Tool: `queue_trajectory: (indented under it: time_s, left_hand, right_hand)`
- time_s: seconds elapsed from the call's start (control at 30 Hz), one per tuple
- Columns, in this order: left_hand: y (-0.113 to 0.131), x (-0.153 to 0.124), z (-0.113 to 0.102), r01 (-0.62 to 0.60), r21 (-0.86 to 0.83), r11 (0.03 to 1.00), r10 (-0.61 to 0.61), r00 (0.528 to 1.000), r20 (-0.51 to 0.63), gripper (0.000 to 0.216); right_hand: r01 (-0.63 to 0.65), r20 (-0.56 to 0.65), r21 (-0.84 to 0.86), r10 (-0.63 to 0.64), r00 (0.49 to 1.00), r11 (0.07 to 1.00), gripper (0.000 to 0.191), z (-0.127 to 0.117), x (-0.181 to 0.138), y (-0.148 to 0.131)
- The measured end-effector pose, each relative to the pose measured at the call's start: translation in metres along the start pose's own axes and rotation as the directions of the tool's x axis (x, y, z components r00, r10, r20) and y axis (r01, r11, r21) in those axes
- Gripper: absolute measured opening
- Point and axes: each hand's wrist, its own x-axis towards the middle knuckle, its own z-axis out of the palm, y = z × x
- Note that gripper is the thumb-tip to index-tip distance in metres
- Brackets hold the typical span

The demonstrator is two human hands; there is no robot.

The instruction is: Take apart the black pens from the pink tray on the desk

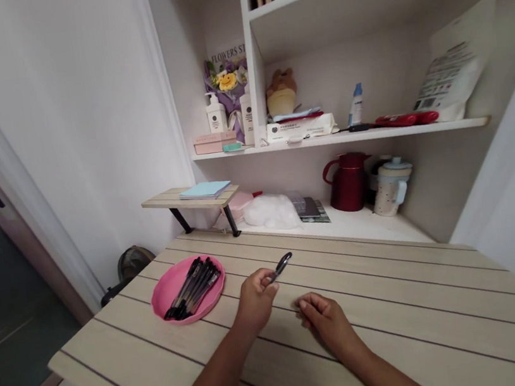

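Locate slatted table [388, 302] beneath, with pink tray [168, 283] of black pens [195, 288] at left; note right hand [325, 317] curled low, apart from left hand [257, 301]; cannot tell if gripping anything; find single pen [283, 264] over mid-table, pinched in left hand; treat as probable handling step; for next move, judge steady pinch necessary; read long axis as diagonal, running forward and rightward to dark end.

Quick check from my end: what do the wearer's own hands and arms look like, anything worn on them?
Left hand and right hand are both ungloved, with no rings visible. The left forearm and right forearm are bare as far as they show: no sleeves, watch, bracelet, cables or markings visible.
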Motion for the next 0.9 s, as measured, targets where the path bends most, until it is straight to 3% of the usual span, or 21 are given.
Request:
queue_trajectory:
  time_s: [0.1,0.2,0.3,0.37,0.53,0.67,0.8,0.9]
  left_hand:
    - [-0.003,-0.003,-0.021,-0.025,0.077,0.997,0.022,0.999,0.05,0.027]
    - [-0.01,-0.003,-0.052,-0.059,0.329,0.942,0.056,0.998,0.02,0.029]
    - [-0.016,-0.002,-0.086,0.024,0.657,0.753,0.036,0.996,-0.078,0.03]
    - [-0.018,-0.003,-0.103,0.111,0.785,0.609,0.029,0.986,-0.162,0.031]
    - [-0.023,-0.006,-0.117,0.26,0.867,0.424,0.012,0.956,-0.292,0.028]
    - [-0.03,-0.006,-0.115,0.284,0.912,0.296,0.025,0.952,-0.305,0.027]
    - [-0.037,0.0,-0.125,0.288,0.906,0.309,-0.01,0.954,-0.3,0.053]
    - [-0.043,0.005,-0.135,0.351,0.866,0.358,-0.124,0.936,-0.328,0.081]
  right_hand:
    - [0.046,0.027,-0.162,-0.042,0.999,0.986,0.031,0.001,-0.003,-0.003]
    - [0.118,0.046,-0.311,-0.109,0.993,0.943,0.029,0.001,-0.006,-0.009]
    - [0.16,0.075,-0.393,-0.142,0.987,0.906,0.026,0.001,-0.007,-0.014]
    - [0.171,0.097,-0.419,-0.143,0.985,0.892,0.024,0.0,-0.007,-0.015]
    - [0.161,0.128,-0.427,-0.117,0.985,0.89,0.022,-0.001,-0.005,-0.016]
    - [0.158,0.134,-0.429,-0.111,0.985,0.89,0.02,-0.002,-0.006,-0.015]
    - [0.172,0.143,-0.439,-0.121,0.982,0.882,0.02,-0.002,-0.007,-0.014]
    - [0.18,0.15,-0.444,-0.125,0.981,0.878,0.02,-0.002,-0.007,-0.015]
